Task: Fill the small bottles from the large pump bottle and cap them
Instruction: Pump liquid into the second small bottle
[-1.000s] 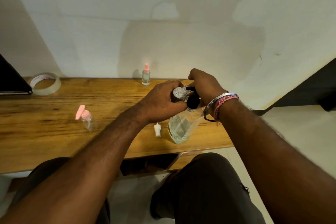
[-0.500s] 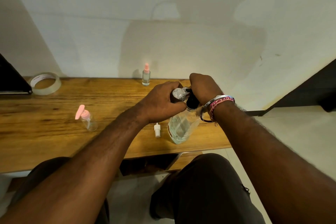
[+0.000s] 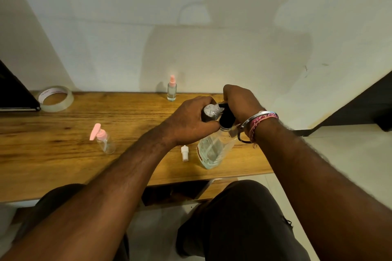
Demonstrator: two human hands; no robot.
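A large clear pump bottle (image 3: 214,150) with a black pump head (image 3: 227,117) stands near the wooden table's front edge. My left hand (image 3: 188,121) grips a small clear bottle (image 3: 211,110) and holds it at the pump's spout. My right hand (image 3: 239,100) is curled over the top of the pump head. A loose white cap (image 3: 184,153) lies on the table just left of the large bottle. Further left stands a small bottle with a pink pump top (image 3: 102,139). A small pink-capped spray bottle (image 3: 171,89) stands at the back by the wall.
A roll of clear tape (image 3: 56,98) lies at the back left beside a dark flat object (image 3: 14,93). The wooden table (image 3: 53,154) ends just right of the large bottle, with pale floor beyond. My knees sit below the front edge.
My right hand has sunk a little on the pump head and shifted slightly left. The left hand keeps the small bottle at the spout.
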